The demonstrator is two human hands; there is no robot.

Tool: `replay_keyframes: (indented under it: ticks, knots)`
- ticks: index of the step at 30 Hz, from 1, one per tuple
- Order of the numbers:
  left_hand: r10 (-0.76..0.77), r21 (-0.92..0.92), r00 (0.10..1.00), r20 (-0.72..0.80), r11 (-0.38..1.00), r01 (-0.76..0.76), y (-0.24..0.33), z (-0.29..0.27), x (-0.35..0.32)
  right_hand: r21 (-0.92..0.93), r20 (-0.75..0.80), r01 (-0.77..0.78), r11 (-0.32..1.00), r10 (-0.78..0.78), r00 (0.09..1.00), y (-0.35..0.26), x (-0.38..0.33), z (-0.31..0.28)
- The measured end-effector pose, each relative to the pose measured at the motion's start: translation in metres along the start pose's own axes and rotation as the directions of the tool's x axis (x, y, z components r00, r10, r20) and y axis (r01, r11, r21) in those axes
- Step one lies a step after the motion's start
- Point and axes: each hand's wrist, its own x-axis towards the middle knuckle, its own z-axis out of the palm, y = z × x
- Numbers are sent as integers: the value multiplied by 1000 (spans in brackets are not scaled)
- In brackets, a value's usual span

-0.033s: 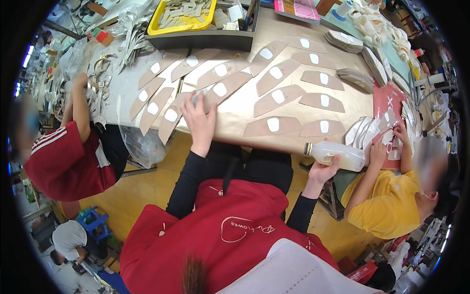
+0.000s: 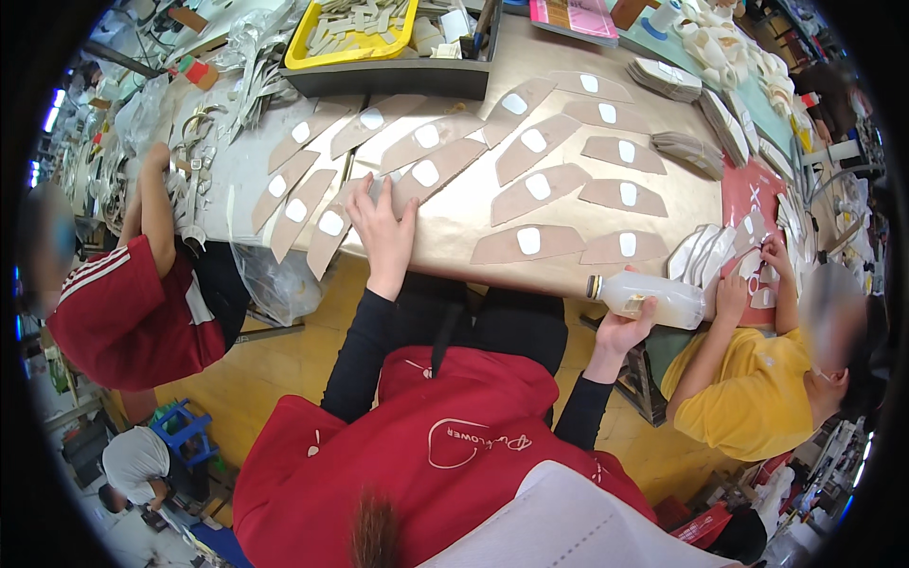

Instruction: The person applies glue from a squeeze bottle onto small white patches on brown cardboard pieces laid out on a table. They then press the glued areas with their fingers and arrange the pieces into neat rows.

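Note:
Several tan, curved flat pieces lie spread over the table, each with a white patch on it. My left hand [image 2: 381,232] rests palm down with its fingers apart at the near edge, between one tan piece [image 2: 327,244] and another tan piece [image 2: 450,175]. Its fingertips touch or nearly touch these pieces. In my right hand [image 2: 625,331] is a translucent white plastic bottle [image 2: 663,301] with a dark cap, lying tilted almost level beside the table's front edge. The bottle's cap end points left toward the tan pieces.
A dark tray [image 2: 388,80] with a yellow basket [image 2: 414,21] of small strips stands at the back. Stacked pieces [image 2: 666,79] lie at the right. A person in yellow [image 2: 748,398] handles white pieces there; a person in red [image 2: 142,317] sits at the left.
My left hand has shifted very slightly to the left. The bottle in my right hand and the tan pieces stay where they were.

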Motion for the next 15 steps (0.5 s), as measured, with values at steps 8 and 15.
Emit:
replay_keyframes:
  ticks: [8, 15]
  knots:
    - [5, -320, 999, 36, 947, 7, 0, -3, 12, -31, 70, 55, 998, -53, 996, 6, -4, 19]
    - [-158, -675, 794, 587, 445, 588, -5, -23, -11, -17, 119, 79, 997, -76, 990, 6, -5, 38]
